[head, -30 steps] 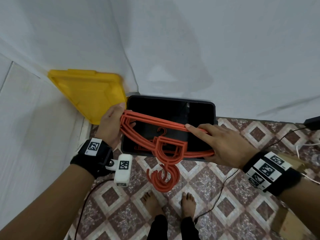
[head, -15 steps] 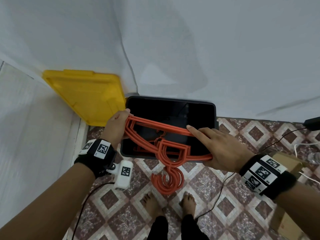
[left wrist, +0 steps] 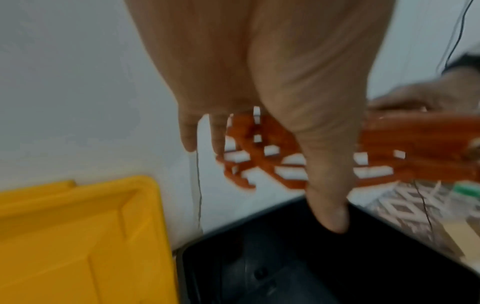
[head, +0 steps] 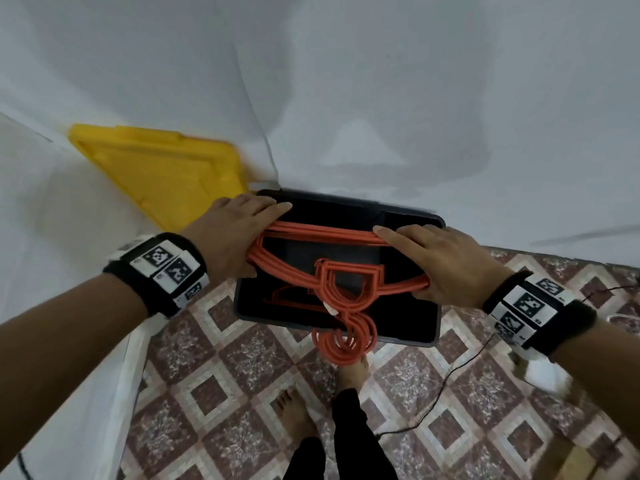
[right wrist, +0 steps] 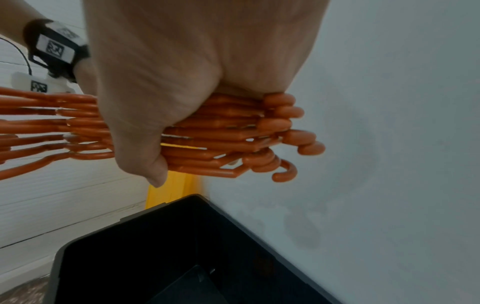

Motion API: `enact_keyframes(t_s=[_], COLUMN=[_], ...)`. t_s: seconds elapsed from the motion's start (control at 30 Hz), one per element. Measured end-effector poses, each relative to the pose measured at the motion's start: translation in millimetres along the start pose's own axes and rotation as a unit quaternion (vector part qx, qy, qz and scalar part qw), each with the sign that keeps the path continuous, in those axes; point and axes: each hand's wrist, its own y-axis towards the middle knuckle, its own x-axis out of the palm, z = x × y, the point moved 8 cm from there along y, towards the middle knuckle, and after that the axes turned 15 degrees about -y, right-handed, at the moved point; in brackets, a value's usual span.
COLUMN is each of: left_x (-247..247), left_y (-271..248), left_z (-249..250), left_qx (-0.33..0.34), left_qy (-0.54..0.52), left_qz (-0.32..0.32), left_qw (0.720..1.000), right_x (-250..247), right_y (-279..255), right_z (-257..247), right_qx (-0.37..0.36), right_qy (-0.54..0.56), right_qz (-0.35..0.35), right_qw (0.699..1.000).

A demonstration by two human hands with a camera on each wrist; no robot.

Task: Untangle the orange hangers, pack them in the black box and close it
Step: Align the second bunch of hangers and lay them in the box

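Observation:
A stack of several orange hangers [head: 332,268] hangs level above the open black box [head: 408,336], hooks pointing toward me over the box's near rim. My left hand [head: 242,233] grips the stack's left end, thumb under it [left wrist: 327,185]. My right hand [head: 440,261] grips the right end, thumb wrapped below the bundled arms [right wrist: 223,131]. At least one more orange hanger [head: 294,296] lies inside the box. The box [right wrist: 182,246] is dark and deep beneath the right hand.
A yellow lid [head: 166,171] leans against the white wall left of the box. The box stands on a patterned tile floor [head: 242,375] against the wall. My bare feet [head: 298,414] are just in front. A black cable [head: 446,379] runs along the floor at right.
Both hands have carried the hanger stack farther over the box and levelled it. The left hand has rolled palm-down over its end. The view has moved closer.

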Motion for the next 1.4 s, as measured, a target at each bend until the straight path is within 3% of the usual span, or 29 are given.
enact_keyframes(t_s=[0.23, 0.53, 1.03, 1.4], left_x=[28.1, 91.8, 214.3, 279.4], left_y=[38.7, 79.7, 195.2, 257.7], left_z=[-12.0, -34.1, -85.1, -133.7], left_qx=[-0.041, -0.077, -0.113, -0.177], left_qy=[-0.115, -0.18, -0.168, -0.201], left_qz=[-0.005, 0.022, -0.02, 0.01], left_qw=[0.993, 0.98, 0.979, 0.963], right_x=[35.6, 125.0, 256.5, 335.7], right_y=[38.9, 72.4, 134.5, 189.6], right_z=[15.5, 7.8, 27.3, 27.7], right_qx=[-0.032, -0.026, 0.024, 0.062], right_qy=[-0.012, -0.001, -0.046, -0.035], right_qz=[-0.011, -0.04, -0.079, -0.13], right_qw=[0.999, 0.999, 0.996, 0.989])
